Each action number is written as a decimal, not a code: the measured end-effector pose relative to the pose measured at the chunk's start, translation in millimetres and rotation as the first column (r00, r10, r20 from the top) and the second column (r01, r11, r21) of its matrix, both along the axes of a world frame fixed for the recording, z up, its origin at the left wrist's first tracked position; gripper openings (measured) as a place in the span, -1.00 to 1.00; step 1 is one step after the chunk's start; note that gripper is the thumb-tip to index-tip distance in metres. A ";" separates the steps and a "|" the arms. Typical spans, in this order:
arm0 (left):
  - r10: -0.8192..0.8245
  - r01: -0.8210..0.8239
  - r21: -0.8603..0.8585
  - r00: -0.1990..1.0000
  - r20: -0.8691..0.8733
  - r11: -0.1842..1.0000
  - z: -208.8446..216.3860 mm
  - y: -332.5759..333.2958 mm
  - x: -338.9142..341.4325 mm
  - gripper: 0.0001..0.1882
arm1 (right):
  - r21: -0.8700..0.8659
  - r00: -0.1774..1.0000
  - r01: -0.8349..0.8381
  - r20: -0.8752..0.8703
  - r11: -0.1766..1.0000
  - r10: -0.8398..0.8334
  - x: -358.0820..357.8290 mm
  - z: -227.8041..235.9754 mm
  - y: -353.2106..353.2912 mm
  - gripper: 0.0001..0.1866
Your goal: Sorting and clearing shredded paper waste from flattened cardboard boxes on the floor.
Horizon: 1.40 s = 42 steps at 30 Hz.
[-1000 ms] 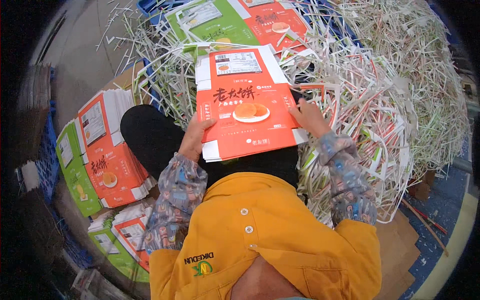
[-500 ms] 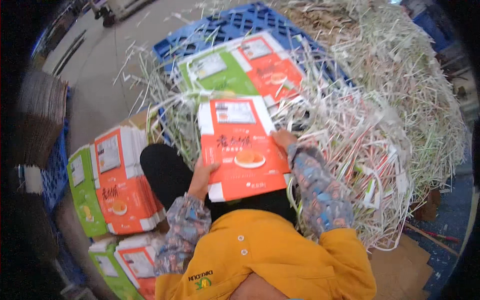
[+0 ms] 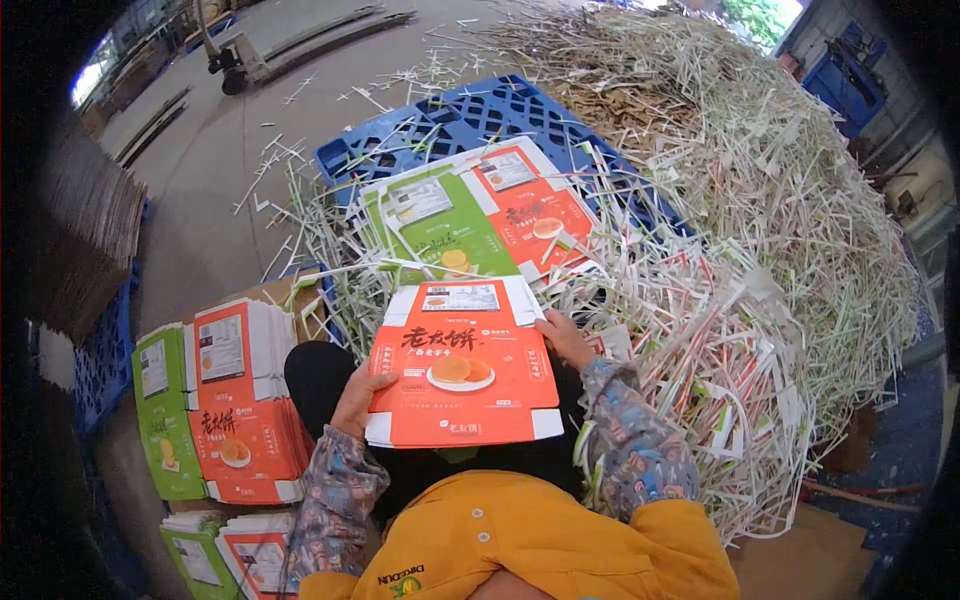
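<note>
Carton blank [image 3: 462,365] | long axis: fore-and-aft | label [image 3: 460,297] end: pointing away

Red carton sheet [image 3: 460,345] looks like smooth printed card, slight sheen to it. Scrap heap [image 3: 760,230] is all rough, tangled paper strips. Blue pallet [image 3: 510,112] looks like plastic, kinda matt. Sleeves [image 3: 640,440] are smooth-ish cloth, yellow shirt [image 3: 560,535] matt cloth too.

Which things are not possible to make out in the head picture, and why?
Head view:
Left hand: most fingertips hidden beneath the red cardboard.
Blue pallet: partly covered by printed sheets and paper strips.
Lower-left red stack: bottom cut off by the lower picture edge.
</note>
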State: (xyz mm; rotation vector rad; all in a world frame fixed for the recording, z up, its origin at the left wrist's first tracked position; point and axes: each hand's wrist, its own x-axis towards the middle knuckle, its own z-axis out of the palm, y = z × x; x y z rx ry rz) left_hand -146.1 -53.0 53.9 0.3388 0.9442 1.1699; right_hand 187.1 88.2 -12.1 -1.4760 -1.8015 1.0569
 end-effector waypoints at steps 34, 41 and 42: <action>-0.343 0.473 -0.146 0.364 -0.866 0.869 256.2 13.1 -106.5 -0.50 | 0.648 0.422 0.128 0.649 0.751 -0.633 311.5 110.5 179.9 -0.59; 0.020 0.647 0.075 0.093 -0.995 0.759 222.9 78.7 -86.5 -0.57 | 0.901 0.855 -0.137 0.318 0.411 -0.410 79.0 198.1 125.6 -0.57; 0.005 0.676 0.082 0.115 -0.993 0.733 215.0 91.3 -72.6 -0.58 | 0.911 0.912 -0.211 0.314 0.354 -0.264 44.8 207.0 110.8 -0.56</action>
